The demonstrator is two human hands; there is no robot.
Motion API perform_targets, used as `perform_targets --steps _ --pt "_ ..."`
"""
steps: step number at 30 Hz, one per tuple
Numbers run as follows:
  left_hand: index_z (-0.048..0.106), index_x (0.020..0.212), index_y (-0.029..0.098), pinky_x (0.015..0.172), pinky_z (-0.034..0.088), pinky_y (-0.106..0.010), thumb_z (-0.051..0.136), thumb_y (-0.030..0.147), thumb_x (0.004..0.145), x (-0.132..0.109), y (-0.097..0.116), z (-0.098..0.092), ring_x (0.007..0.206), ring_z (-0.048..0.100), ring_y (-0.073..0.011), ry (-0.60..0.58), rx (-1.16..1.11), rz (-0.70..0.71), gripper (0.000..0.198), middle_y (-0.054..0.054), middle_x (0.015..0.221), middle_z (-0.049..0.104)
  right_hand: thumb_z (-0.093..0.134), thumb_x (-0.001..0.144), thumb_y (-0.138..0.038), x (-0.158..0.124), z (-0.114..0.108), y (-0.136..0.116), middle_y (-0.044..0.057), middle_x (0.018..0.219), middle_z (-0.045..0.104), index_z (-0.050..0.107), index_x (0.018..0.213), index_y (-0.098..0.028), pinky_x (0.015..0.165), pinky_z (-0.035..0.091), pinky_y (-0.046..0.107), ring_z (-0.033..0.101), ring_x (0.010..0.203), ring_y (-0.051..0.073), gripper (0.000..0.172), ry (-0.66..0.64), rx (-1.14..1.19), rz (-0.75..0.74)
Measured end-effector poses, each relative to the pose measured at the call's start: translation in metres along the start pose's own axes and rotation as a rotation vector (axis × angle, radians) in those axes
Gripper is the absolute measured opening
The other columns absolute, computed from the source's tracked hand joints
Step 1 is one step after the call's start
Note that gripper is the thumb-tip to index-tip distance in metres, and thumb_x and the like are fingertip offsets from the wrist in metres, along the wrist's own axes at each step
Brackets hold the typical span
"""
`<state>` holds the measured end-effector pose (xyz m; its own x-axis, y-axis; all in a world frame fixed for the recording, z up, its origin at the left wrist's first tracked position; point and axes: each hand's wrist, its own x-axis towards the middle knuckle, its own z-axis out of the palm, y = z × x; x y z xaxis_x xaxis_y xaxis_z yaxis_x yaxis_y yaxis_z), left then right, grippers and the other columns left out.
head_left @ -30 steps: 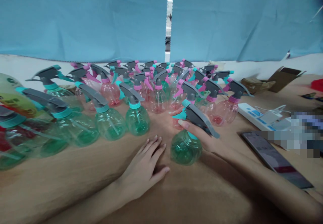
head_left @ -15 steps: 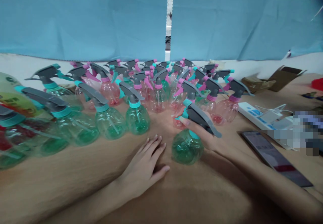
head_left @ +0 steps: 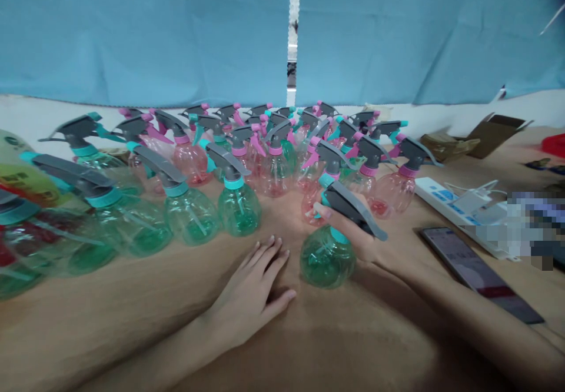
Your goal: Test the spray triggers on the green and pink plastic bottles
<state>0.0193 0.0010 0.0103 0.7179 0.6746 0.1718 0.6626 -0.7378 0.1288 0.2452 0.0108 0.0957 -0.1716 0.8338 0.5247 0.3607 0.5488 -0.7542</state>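
Note:
A green spray bottle [head_left: 326, 256] with a grey trigger head and teal collar stands on the brown table [head_left: 132, 315] in front of me. My right hand [head_left: 359, 236] is wrapped round its neck under the trigger head, fingers closed on it. To the left of that bottle my left hand [head_left: 256, 289] lies flat on the table, fingers stretched out, holding nothing. Behind both hands stand several more spray bottles, green ones such as one at the middle [head_left: 239, 203] and pink ones such as one at the right [head_left: 397, 189].
A dark phone [head_left: 479, 274] lies on the table at the right, with a white power strip [head_left: 459, 203] and cables behind it. An open cardboard box [head_left: 498, 133] sits at the back right. A blue curtain [head_left: 154, 33] hangs behind the table.
My right hand has tilted the green bottle's trigger head slightly and shifted it a little to the right. My left hand has stayed flat in place.

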Motion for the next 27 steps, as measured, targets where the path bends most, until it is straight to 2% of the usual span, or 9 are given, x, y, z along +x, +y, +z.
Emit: perform_targets --steps 5,11,16,27 --pt "0.042 0.139 0.01 0.111 0.031 -0.048 0.042 0.054 0.095 0.0 0.0 0.0 0.139 0.032 -0.0289 0.004 -0.001 0.003 0.062 -0.016 0.149 0.037 0.056 0.087 -0.042 -0.002 0.0 0.002 -0.003 0.06 0.037 0.045 0.062 -0.025 0.051 0.034 0.027 0.038 0.054 0.013 0.032 -0.003 -0.006 0.011" --pt "0.042 0.139 0.013 0.111 0.031 -0.046 0.041 0.054 0.096 -0.001 -0.001 0.002 0.139 0.032 -0.0276 0.022 0.009 0.01 0.06 -0.014 0.149 0.038 0.055 0.088 -0.043 -0.003 0.002 0.013 -0.003 0.066 0.051 0.057 0.077 -0.025 0.055 0.04 0.028 0.047 0.058 0.013 0.021 -0.022 0.055 0.025" --pt "0.042 0.139 0.013 0.111 0.032 -0.047 0.042 0.054 0.095 0.0 -0.001 0.003 0.139 0.032 -0.0279 0.015 0.025 0.007 0.061 -0.014 0.15 0.037 0.059 0.087 -0.041 -0.005 0.002 0.014 -0.001 0.073 0.056 0.057 0.079 -0.027 0.06 0.041 0.03 0.052 0.066 0.016 0.016 -0.006 0.018 0.024" --pt "0.041 0.14 0.011 0.113 0.028 -0.046 0.043 0.053 0.096 0.0 -0.001 0.002 0.14 0.029 -0.0279 0.017 0.02 0.017 0.061 -0.015 0.151 0.035 0.063 0.083 -0.043 -0.006 0.003 0.009 -0.001 0.068 0.054 0.056 0.072 -0.026 0.058 0.043 0.032 0.054 0.065 0.017 0.021 0.022 0.096 0.066"
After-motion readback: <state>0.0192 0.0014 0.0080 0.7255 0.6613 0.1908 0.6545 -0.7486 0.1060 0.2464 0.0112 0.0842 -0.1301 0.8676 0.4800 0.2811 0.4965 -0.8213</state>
